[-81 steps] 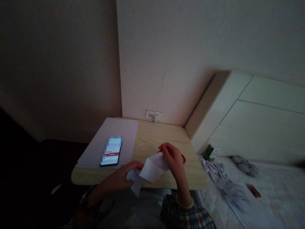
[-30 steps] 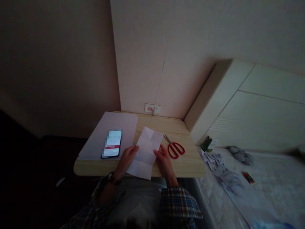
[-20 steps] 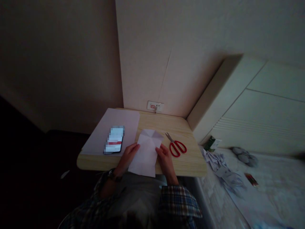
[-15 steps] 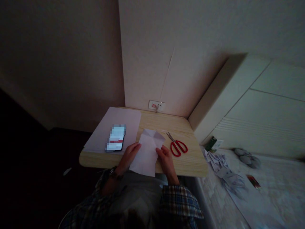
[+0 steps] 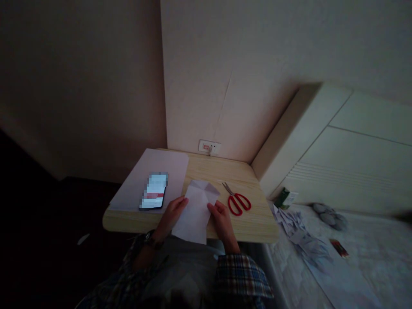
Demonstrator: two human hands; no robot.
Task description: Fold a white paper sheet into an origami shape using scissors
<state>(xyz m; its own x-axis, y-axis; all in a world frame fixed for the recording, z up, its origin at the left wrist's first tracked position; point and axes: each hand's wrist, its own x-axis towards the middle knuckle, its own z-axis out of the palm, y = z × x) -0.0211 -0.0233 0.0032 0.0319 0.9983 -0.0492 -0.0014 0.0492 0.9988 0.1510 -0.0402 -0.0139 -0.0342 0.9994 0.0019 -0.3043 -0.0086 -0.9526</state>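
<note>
A folded sheet of white paper (image 5: 195, 214) is held between my two hands over the front edge of the small wooden table. My left hand (image 5: 173, 213) pinches its left edge, thumb on top. On the opposite side my right hand (image 5: 221, 219) grips the right edge, thumb also on top. Creases and a folded flap show at the paper's far end. Scissors with red handles (image 5: 238, 202) lie just beyond my right hand, blades pointing away and slightly parted. Left of my left hand, a phone (image 5: 153, 192) with a lit screen rests on blank white paper (image 5: 135, 182).
The wooden table (image 5: 254, 227) stands against the wall, below a socket (image 5: 209, 147). To the right is a bed (image 5: 380, 244) with crumpled paper strips (image 5: 294, 227), a green box (image 5: 282, 198) and a grey object (image 5: 328, 216) on it. A white scrap (image 5: 83, 239) lies on the dark floor.
The view has shifted slightly, so everything on the table appears a little lower and further left. Both hands keep the same hold on the folded paper.
</note>
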